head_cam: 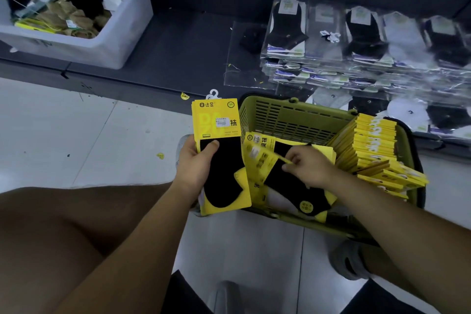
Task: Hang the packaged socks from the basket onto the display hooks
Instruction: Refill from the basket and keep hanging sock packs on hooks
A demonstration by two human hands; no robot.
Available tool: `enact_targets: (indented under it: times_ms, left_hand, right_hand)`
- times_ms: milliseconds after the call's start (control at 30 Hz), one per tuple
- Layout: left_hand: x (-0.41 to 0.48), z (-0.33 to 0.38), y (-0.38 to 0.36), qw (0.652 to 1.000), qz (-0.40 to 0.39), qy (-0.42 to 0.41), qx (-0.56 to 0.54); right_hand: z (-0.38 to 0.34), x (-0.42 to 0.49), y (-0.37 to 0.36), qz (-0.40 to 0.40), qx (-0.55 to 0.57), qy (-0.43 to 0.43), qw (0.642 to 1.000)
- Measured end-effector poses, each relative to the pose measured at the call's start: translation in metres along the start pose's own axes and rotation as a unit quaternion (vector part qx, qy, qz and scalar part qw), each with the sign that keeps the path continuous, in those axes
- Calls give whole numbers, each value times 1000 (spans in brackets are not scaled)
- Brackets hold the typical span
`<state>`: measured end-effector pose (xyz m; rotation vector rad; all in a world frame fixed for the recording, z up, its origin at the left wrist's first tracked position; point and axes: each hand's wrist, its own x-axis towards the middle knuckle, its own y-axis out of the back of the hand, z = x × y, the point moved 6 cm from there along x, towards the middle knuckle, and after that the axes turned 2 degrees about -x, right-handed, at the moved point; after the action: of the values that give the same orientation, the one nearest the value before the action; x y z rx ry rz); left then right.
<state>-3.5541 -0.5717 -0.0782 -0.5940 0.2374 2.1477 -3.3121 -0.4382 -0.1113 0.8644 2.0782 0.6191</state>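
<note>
My left hand is curled round a stack of black socks on yellow cards, thumb pressed across the black fabric on the front and fingers behind. The stack stands upright, just outside the near left corner of the basket. A small white plastic hanger hook sticks up from its top edge.

My right hand reaches into the basket and pinches the yellow card edge of a loose black sock pack between thumb and forefinger. That pack lies tilted on other yellow packs on the basket's bottom.

The olive-green slotted plastic basket sits on the floor between my knees. Along its right side a row of yellow-carded sock packs stands on edge, packed tight and leaning past the right rim.

The pale tiled floor carries a yellow sticker scrap, well apart from the basket. My grey shoe rests by the basket's near right corner.

Beyond the basket's far edge runs a low dark grey platform. On its right end lie stacks of clear-wrapped black, grey and white ankle socks. On its far left corner stands a translucent white plastic bin with a jumble of loose socks and packaging. The lighting back there is dim.
</note>
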Motion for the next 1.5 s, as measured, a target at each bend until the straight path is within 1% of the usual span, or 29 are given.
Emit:
enact_targets:
  times_ms: [67,100,167,233,300,367,400,433,467,500,600,667,733,800,833,933,1067,1200,1267,1300,1367,1433,1500]
  left_hand:
    - [-2,3,1,1000,6,-3,-6]
    - [-3,5,1,1000,8,-4,-12]
    - [-5,7,-1,1000,14,-3,-15]
    - [-7,8,-6,1000,2,-2,-15]
    - [-9,7,-14,999,-18,8,-46]
    - [-11,5,-24,994,-62,27,-83]
    - [-12,3,-30,991,-90,31,-92]
    - [-14,2,-35,989,-110,28,-90]
    - [-16,1,-38,991,-114,18,-74]
    - [-17,0,-40,993,-108,10,-54]
    - [-13,-4,-32,996,-84,6,-40]
    - [-8,-2,-20,996,-69,17,-54]
    - [-4,2,-9,995,-64,23,-73]
    - [-2,5,-1,996,-62,13,-69]
    - [-2,6,2,996,-62,9,-63]
    - [-2,4,2,996,-74,6,-46]
    - [-3,-4,-1,996,-75,28,-28]
    - [-1,-7,-2,996,-81,31,-16]
    - [0,-7,-2,996,-79,37,-18]
    - [0,-8,-1,996,-80,39,-19]
    - [0,-8,0,996,-75,42,-24]
    - [0,-7,1,997,-64,41,-30]
    - [-1,-5,0,997,-54,41,-32]
  right_hand:
    - [-2,3,28,50,91,-41,994]
    - [-4,2,41,75,151,-56,984]
    - [-12,-1,60,109,272,-69,954]
    - [-29,-5,65,108,378,-57,918]
    - [-47,-10,57,79,457,-47,885]
    - [-64,-14,38,50,480,-45,875]
    - [-70,-16,27,45,471,-46,880]
    - [-75,-17,19,52,441,-44,895]
    - [-79,-18,13,66,396,-33,915]
    - [-82,-18,9,81,349,-12,934]
    - [-79,-18,9,102,237,46,965]
    - [-64,-15,15,109,113,64,986]
    - [-41,-10,11,58,1,62,996]
    - [-14,-8,-5,-13,-69,40,997]
    - [-3,-9,-13,-36,-90,33,995]
    - [9,-12,-31,-59,-148,39,986]
    - [13,-11,-40,-39,-186,34,981]
    - [7,-8,-42,-4,-218,34,975]
    - [5,-6,-42,-30,-210,35,977]
    - [3,-6,-42,-56,-191,36,979]
    - [1,-5,-36,-92,-111,36,989]
    - [-3,-3,-16,-82,-28,22,996]
    - [-10,-1,13,-51,29,-11,998]
